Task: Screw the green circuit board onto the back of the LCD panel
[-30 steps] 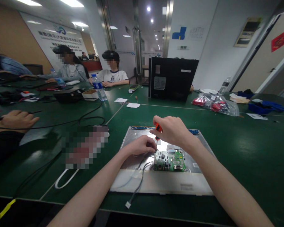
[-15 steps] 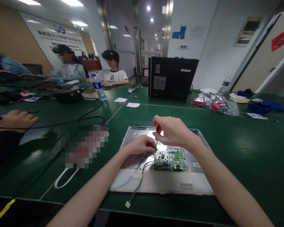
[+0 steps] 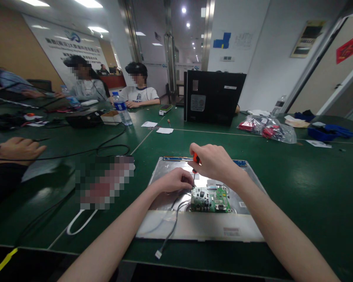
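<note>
A silver metal panel [image 3: 164,227] lies flat on the green table [image 3: 306,188] in front of me. A small green circuit board [image 3: 211,199] sits on it, with grey wires [image 3: 172,231] trailing off the near edge. My right hand [image 3: 216,162] is closed round an orange-handled screwdriver [image 3: 196,158], held upright with its tip at the board's far left corner. My left hand [image 3: 175,181] rests on the panel just left of the board, fingers pinched near the screwdriver's tip.
A black computer case [image 3: 213,98] stands beyond the panel. A plastic bag of red parts [image 3: 266,129] and blue items [image 3: 326,132] lie at right. Cables [image 3: 111,147], a water bottle [image 3: 122,107] and seated people are at left; another person's hand [image 3: 17,149] rests nearby.
Both hands stay at the board's corner; the right hand has shifted slightly on the screwdriver handle. The view has dropped a little.
</note>
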The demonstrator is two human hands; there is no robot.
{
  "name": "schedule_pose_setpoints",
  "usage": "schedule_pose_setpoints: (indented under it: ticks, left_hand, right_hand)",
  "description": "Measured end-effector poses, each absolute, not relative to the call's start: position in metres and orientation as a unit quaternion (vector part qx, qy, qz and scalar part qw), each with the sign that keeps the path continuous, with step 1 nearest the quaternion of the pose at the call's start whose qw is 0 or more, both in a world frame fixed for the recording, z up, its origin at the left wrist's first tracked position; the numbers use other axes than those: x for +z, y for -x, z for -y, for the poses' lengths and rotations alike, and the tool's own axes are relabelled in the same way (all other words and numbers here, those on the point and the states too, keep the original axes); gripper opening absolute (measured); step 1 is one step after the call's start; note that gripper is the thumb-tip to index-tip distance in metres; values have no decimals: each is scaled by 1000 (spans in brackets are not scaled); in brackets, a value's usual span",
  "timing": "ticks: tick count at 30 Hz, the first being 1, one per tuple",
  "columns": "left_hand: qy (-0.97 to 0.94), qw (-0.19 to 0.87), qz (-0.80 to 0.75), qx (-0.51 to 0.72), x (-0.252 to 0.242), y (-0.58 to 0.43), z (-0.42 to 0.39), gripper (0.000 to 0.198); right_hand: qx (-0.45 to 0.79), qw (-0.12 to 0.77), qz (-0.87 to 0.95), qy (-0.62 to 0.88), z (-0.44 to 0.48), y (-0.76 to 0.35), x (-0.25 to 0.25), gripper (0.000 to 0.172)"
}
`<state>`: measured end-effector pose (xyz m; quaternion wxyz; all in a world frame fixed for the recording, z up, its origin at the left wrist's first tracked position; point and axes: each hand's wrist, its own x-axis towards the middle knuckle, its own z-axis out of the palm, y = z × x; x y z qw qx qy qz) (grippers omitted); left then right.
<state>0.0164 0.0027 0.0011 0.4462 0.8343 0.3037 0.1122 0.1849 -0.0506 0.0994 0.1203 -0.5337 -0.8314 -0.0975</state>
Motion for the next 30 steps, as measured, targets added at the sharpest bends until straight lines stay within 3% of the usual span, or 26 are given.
schedule_pose_setpoints:
  ticks: [30]
  left_hand:
    - [-836, 419, -333, 117, 6, -19, 2, 9]
  right_hand:
    - [-100, 133, 835, 524, 50, -184, 99, 19]
